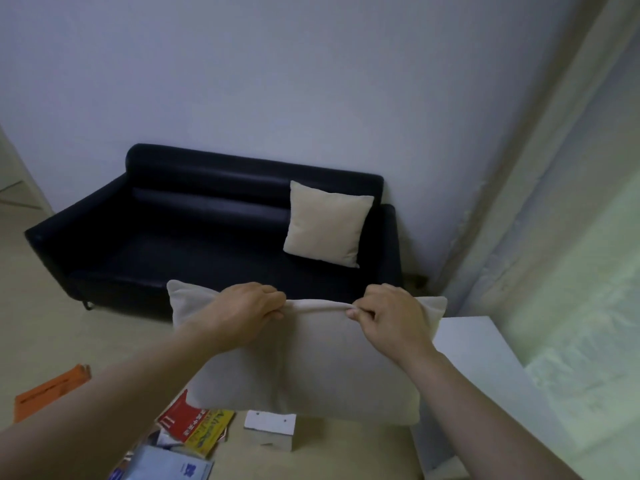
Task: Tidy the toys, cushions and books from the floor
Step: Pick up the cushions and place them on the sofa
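Left hand (247, 308) and right hand (391, 315) pinch top edge of cushion (311, 368), lifted before sofa (173, 244). Sofa seat left of second cushion (327, 224) bare. Books (194, 427) partly hidden.

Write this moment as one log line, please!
left hand: grips held cushion, top edge | right hand: same edge | second cushion: on sofa | books: on floor

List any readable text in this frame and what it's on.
"II": white, on the red book cover.
On the red book's edge: yellow characters, too blurred to read.
On the yellow book: green title begins "A", rest blurred.
On the orange book: dark print line, unreadable.
On the pale blue booklet: dark mark, unreadable.
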{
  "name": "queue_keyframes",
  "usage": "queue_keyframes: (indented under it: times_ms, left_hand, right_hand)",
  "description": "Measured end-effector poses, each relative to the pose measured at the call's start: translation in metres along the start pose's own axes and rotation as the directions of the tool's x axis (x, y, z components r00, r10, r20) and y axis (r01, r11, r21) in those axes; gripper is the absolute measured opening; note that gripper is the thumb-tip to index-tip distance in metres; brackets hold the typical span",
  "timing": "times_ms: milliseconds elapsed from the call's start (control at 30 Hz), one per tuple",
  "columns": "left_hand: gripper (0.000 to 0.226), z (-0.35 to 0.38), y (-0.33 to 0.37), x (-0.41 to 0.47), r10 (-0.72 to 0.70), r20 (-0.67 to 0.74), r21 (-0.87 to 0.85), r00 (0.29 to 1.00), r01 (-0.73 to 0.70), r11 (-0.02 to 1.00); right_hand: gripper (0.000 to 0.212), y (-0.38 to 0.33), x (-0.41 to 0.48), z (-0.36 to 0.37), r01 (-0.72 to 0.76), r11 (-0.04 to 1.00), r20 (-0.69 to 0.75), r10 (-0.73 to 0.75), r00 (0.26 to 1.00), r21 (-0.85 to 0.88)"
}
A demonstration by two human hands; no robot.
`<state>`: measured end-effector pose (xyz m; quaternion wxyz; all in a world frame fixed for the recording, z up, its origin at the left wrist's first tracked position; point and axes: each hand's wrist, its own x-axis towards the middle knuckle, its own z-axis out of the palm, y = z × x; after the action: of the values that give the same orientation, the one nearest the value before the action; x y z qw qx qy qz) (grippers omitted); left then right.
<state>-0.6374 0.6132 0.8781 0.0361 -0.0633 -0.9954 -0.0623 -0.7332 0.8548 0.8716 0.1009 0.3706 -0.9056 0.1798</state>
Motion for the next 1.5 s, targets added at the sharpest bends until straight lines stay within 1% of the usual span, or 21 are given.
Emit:
queue_keyframes:
  times_ms: [100, 300, 467, 533, 767, 900, 1000, 1100, 1300, 1500]
  left_hand:
    - [0.02, 0.005, 0.008, 0.033, 0.026, 0.038, 0.002, 0.999, -0.026, 1.0]
    - [0.02, 0.019, 0.001, 0.094, 0.052, 0.061, -0.007, 0.997, -0.052, 0.999]
    - [0.021, 0.037, -0.032, 0.159, 0.045, 0.042, -0.037, 0.998, -0.044, 0.998]
    - [0.022, 0.042, -0.047, 0.181, 0.033, 0.038, -0.037, 0.999, -0.032, 0.999]
    - [0.022, 0.047, -0.079, 0.249, 0.011, 0.086, -0.042, 0.996, -0.008, 0.999]
    - [0.023, 0.05, -0.088, 0.287, -0.004, 0.113, -0.034, 0.994, 0.008, 0.999]
    - [0.023, 0.054, -0.095, 0.316, -0.034, 0.112, -0.031, 0.993, 0.038, 0.999]
    - [0.022, 0.055, -0.096, 0.348, -0.059, 0.07, -0.019, 0.996, 0.06, 0.998]
    - [0.02, 0.056, -0.097, 0.407, -0.119, 0.013, -0.038, 0.993, 0.12, 0.992]
    - [0.02, 0.065, -0.108, 0.439, -0.167, 0.023, -0.044, 0.986, 0.168, 0.985]
  right_hand:
    - [0.022, 0.029, 0.007, -0.001, -0.034, 0.999, 0.007, 0.034, 0.999, 0.005]
    - [0.023, 0.073, 0.041, 0.013, -0.073, 0.997, 0.027, 0.074, 0.997, -0.005]
    - [0.024, 0.108, 0.098, 0.031, -0.112, 0.994, 0.043, 0.111, 0.993, 0.01]
    - [0.024, 0.117, 0.121, 0.037, -0.116, 0.993, 0.074, 0.116, 0.991, 0.005]
    - [0.024, 0.156, 0.185, 0.061, -0.159, 0.985, 0.102, 0.151, 0.983, 0.067]
    - [0.028, 0.184, 0.217, 0.072, -0.156, 0.983, 0.133, 0.142, 0.981, 0.099]
    - [0.025, 0.207, 0.243, 0.077, -0.13, 0.984, 0.142, 0.112, 0.984, 0.125]
    - [0.025, 0.234, 0.274, 0.076, -0.09, 0.985, 0.149, 0.068, 0.987, 0.148]
    - [0.034, 0.29, 0.334, 0.081, -0.028, 0.99, 0.171, 0.004, 0.985, 0.137]
    - [0.031, 0.316, 0.372, 0.095, -0.021, 0.982, 0.203, -0.018, 0.979, 0.185]
